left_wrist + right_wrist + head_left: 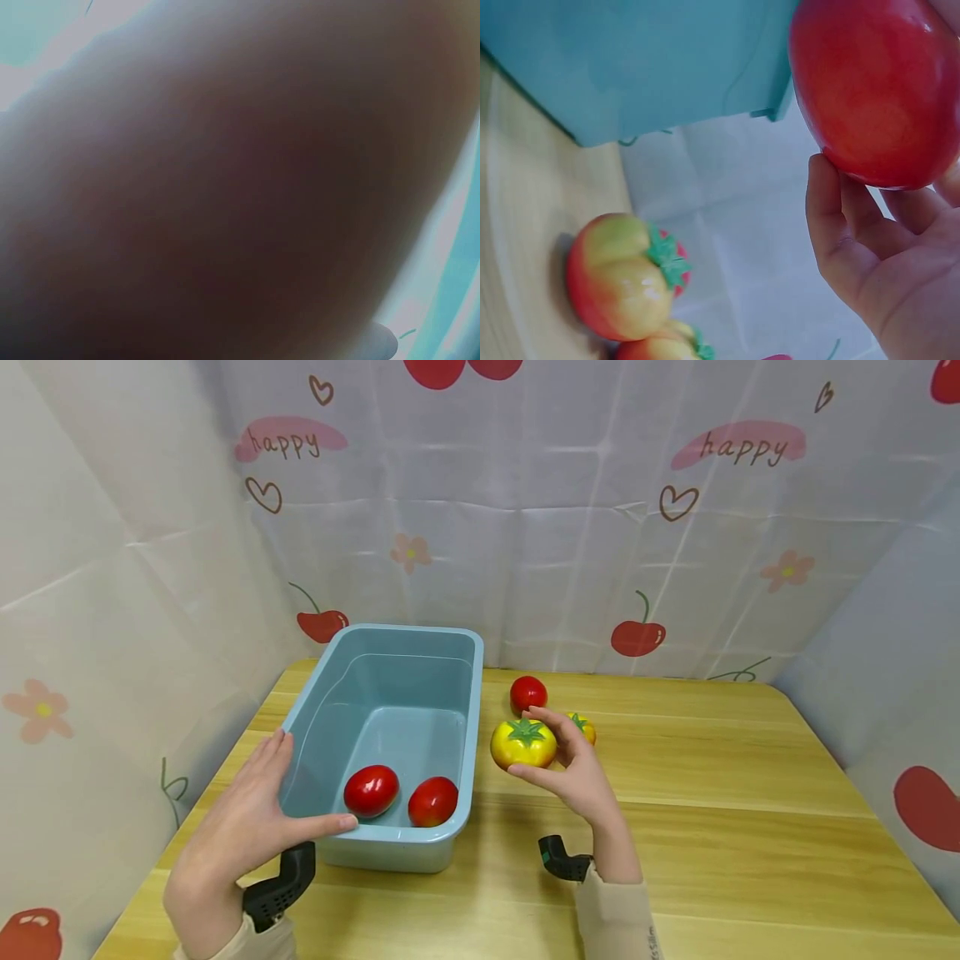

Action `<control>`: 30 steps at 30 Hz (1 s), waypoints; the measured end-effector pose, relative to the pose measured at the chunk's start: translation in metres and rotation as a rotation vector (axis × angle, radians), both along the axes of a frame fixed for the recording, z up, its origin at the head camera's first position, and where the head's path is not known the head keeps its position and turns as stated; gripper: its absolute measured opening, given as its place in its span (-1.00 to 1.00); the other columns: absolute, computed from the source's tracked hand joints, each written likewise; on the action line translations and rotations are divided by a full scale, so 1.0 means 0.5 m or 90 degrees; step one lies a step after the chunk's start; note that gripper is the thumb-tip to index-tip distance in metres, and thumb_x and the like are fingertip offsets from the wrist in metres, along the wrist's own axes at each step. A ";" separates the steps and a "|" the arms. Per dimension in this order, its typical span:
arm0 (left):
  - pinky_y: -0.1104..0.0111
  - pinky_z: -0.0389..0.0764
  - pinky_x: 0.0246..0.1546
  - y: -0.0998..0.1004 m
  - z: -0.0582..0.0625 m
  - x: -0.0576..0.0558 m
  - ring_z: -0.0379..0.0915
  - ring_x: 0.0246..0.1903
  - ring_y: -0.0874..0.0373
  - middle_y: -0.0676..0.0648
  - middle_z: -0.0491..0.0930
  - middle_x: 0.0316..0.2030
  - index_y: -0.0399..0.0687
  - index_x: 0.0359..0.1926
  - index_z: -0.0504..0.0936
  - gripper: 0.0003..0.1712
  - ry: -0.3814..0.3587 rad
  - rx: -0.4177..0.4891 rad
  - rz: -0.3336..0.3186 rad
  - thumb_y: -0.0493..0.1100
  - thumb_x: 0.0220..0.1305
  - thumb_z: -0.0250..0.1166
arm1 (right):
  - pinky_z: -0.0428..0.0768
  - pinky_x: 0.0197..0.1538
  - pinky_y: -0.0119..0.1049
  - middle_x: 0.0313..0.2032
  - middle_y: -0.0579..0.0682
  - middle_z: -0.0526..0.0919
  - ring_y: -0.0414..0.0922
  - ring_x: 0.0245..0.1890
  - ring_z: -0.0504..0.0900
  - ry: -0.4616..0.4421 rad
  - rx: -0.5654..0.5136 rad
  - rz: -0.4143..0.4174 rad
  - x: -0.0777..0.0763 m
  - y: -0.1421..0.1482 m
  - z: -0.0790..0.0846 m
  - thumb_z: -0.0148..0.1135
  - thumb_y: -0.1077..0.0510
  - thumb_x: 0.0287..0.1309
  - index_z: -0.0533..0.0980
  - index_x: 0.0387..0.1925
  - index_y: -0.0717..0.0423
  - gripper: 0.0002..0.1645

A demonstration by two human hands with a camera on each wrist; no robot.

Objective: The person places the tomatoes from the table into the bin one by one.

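My right hand [577, 772] holds a toy tomato [517, 749] between thumb and fingers, to the right of the blue bin [476, 710]. Its top is yellow with a green leaf; the right wrist view shows a red underside [877, 90]. My left hand [243, 814] rests at the bin's near left corner, fingers and thumb spread straight, thumb on the front rim. Inside the bin lie two glossy red fruits, one on the left [371, 791] and one on the right [433, 802]. The left wrist view is mostly blurred skin.
Past my right hand sit a red fruit [528, 694] and a yellow tomato [585, 727] on the wooden table [720, 827]. In the right wrist view a yellow-red tomato [619, 277] stands near another [660, 346]. A printed curtain [525, 552] encloses the table behind and at the sides.
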State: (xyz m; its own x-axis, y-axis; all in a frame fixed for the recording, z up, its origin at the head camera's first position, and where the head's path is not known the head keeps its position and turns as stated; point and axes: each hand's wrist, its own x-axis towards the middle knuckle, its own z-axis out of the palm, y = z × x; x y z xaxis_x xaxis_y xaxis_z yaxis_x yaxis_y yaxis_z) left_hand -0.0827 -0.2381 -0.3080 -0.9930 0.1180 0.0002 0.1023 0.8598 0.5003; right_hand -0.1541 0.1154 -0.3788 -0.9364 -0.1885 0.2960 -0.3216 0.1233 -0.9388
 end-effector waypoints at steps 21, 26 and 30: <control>-0.14 -0.07 0.31 0.032 -0.003 -0.040 -0.30 0.40 -0.22 -0.30 -0.17 0.43 -0.39 0.42 -0.12 0.49 0.028 0.003 -0.040 0.54 -0.22 0.30 | 0.44 0.14 -0.43 0.17 0.14 0.41 -0.07 0.12 0.41 0.127 -0.049 -0.021 0.044 0.005 0.057 0.42 0.49 -0.19 0.32 0.23 0.21 -0.14; -0.08 -0.17 0.35 0.051 0.001 -0.054 -0.34 0.41 -0.21 -0.30 -0.17 0.43 -0.39 0.42 -0.12 0.49 0.032 0.015 -0.060 0.52 -0.23 0.33 | 0.46 0.12 -0.41 0.18 0.22 0.39 -0.07 0.11 0.41 0.161 -0.061 -0.021 0.054 0.011 0.067 0.43 0.48 -0.19 0.28 0.22 0.32 -0.14; -0.04 -0.25 0.37 0.058 0.005 -0.054 -0.33 0.41 -0.21 -0.30 -0.15 0.43 -0.38 0.42 -0.10 0.46 0.042 0.024 -0.075 0.49 -0.21 0.34 | 0.49 0.08 -0.40 0.17 0.16 0.41 -0.03 0.09 0.42 0.161 -0.068 -0.029 0.064 0.000 0.075 0.41 0.51 -0.20 0.31 0.22 0.28 -0.15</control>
State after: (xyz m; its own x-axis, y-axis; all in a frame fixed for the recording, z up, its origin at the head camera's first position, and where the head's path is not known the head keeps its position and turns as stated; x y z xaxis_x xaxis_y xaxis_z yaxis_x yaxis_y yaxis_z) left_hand -0.1099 -0.2091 -0.3055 -0.9700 0.2322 0.0718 0.2350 0.8204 0.5213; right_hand -0.1220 0.1153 -0.3413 -0.8373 -0.1031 0.5370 -0.5434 0.0482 -0.8381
